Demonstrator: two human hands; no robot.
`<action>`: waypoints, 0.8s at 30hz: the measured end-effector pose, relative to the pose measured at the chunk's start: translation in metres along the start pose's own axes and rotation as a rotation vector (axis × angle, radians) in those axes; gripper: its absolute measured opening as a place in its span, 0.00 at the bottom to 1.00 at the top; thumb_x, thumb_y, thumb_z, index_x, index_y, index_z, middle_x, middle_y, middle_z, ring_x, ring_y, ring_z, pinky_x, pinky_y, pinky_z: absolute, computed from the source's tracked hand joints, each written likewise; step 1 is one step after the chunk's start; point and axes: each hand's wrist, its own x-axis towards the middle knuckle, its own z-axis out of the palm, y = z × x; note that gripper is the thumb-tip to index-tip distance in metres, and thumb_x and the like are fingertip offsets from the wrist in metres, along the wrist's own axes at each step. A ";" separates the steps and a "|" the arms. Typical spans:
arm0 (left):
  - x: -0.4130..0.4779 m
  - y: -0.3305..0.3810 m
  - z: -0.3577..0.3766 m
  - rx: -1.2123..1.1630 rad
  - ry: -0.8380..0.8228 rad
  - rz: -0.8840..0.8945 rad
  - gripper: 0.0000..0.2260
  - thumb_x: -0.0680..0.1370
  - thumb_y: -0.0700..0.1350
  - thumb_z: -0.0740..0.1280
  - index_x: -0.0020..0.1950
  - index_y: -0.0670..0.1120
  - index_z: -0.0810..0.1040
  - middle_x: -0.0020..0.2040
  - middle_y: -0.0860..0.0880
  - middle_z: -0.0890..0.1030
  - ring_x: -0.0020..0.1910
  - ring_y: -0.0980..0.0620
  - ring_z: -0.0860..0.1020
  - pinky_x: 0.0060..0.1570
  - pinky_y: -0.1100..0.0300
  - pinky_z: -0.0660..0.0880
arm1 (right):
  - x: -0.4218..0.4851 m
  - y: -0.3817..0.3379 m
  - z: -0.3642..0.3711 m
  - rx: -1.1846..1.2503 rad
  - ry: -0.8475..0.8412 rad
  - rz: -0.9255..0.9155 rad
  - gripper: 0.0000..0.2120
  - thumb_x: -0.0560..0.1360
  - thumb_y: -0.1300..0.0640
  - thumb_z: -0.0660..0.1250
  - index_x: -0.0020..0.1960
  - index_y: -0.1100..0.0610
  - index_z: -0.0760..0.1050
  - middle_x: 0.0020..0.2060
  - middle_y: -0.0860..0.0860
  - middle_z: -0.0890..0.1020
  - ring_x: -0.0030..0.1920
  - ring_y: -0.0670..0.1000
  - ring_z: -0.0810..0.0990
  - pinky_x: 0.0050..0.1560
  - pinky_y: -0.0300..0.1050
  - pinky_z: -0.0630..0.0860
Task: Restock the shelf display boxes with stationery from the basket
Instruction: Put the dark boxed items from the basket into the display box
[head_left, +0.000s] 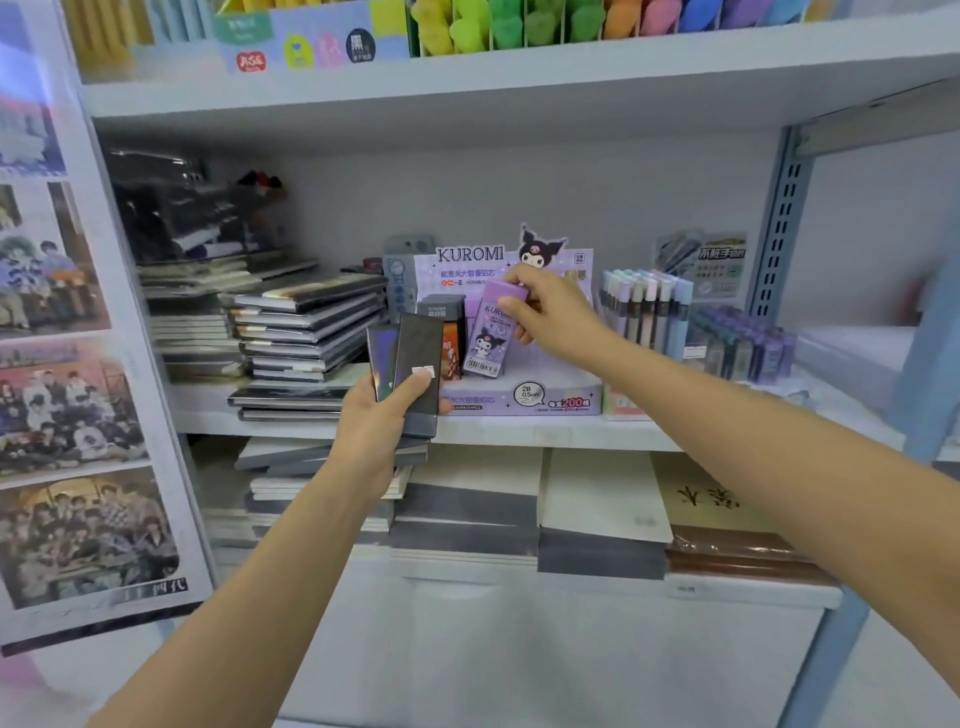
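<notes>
A purple Kuromi display box (550, 400) stands on the middle shelf. My right hand (550, 312) pinches the top of a purple Kuromi lead case (491, 332) and holds it upright inside the box. A black and orange case (448, 332) stands just left of it in the same box. My left hand (374, 426) grips several dark flat cases (415, 374) in front of the shelf edge, left of the box, thumb across the front one. No basket is in view.
Stacks of dark notebooks (306, 332) fill the shelf left of the box. Pastel pen boxes (644, 312) and purple items (743, 338) stand to its right. Paper pads (602, 499) lie on the shelf below. A blue shelf upright (779, 228) rises at right.
</notes>
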 end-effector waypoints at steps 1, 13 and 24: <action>0.002 -0.002 -0.001 0.000 -0.003 0.001 0.08 0.78 0.45 0.69 0.56 0.47 0.79 0.46 0.45 0.86 0.45 0.47 0.85 0.47 0.50 0.79 | 0.001 0.002 0.002 -0.016 -0.016 0.002 0.06 0.81 0.60 0.61 0.56 0.60 0.73 0.37 0.50 0.78 0.35 0.48 0.80 0.36 0.35 0.76; 0.002 -0.006 0.000 -0.040 -0.030 -0.024 0.08 0.77 0.45 0.70 0.55 0.48 0.78 0.45 0.46 0.86 0.43 0.50 0.85 0.46 0.52 0.80 | 0.011 -0.007 0.014 -0.281 0.034 -0.100 0.12 0.78 0.58 0.66 0.61 0.53 0.71 0.45 0.48 0.75 0.40 0.50 0.74 0.45 0.46 0.73; -0.005 -0.001 0.003 0.002 -0.043 -0.050 0.14 0.75 0.48 0.72 0.58 0.46 0.76 0.45 0.48 0.86 0.41 0.51 0.85 0.43 0.53 0.77 | -0.009 -0.011 0.013 -0.013 0.153 -0.062 0.12 0.78 0.56 0.66 0.61 0.55 0.75 0.56 0.50 0.71 0.43 0.44 0.73 0.49 0.34 0.71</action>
